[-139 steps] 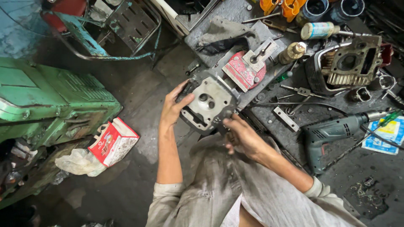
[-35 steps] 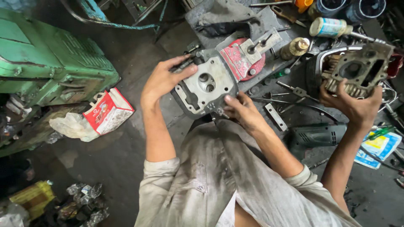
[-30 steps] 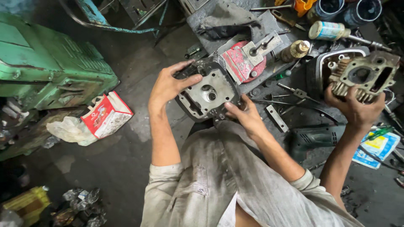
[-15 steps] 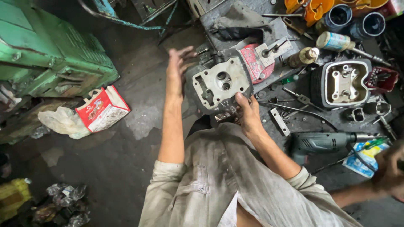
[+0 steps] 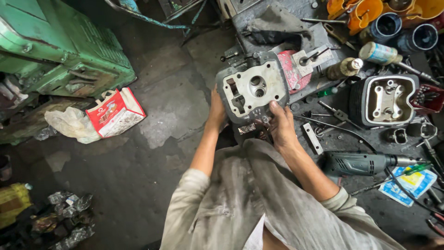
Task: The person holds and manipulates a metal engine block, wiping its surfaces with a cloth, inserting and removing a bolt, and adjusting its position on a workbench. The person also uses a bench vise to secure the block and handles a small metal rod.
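I hold the grey cylinder head [image 5: 253, 88] in front of me, its flat face up. My left hand [image 5: 216, 109] grips its left edge, my right hand [image 5: 280, 124] closes on the near lower corner, thumb on top.

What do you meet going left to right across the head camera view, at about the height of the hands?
Green machine → red and white carton → left hand → grey cylinder head → right hand → black engine part.
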